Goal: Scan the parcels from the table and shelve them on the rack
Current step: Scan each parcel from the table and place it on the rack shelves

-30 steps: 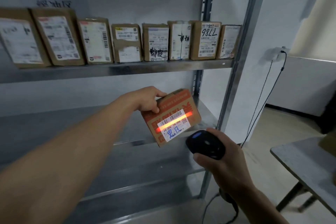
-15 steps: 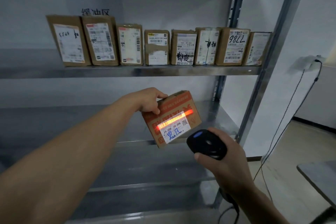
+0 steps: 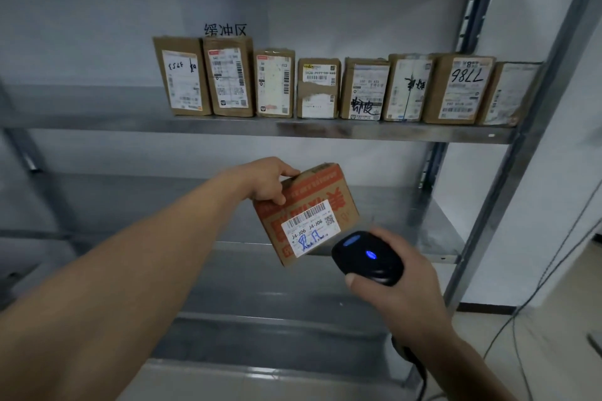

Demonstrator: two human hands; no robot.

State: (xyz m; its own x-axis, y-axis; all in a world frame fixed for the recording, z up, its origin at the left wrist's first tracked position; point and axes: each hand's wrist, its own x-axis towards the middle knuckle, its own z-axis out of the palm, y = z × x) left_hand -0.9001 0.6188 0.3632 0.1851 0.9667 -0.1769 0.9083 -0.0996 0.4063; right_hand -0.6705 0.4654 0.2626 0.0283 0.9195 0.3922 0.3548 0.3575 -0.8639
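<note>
Our left grip (image 3: 267, 185) pinches the top corner of a small parcel (image 3: 321, 187), label (image 3: 311, 228) facing us. Just below and to its right, our right grip (image 3: 402, 301) clasps a scanner (image 3: 368, 257) pointed at the label. Above, eight shelved parcels (image 3: 325, 88) line the rack (image 3: 293, 132). This one looks scanned but not yet shelved.

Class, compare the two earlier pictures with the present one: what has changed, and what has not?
The red scan line across the label on the parcel has gone out, and a blue dot now glows on the scanner. The camera has swung left. Unchanged: the left hand holds the parcel, the right hand grips the scanner, and the boxes stand in their row on the shelf.
</note>
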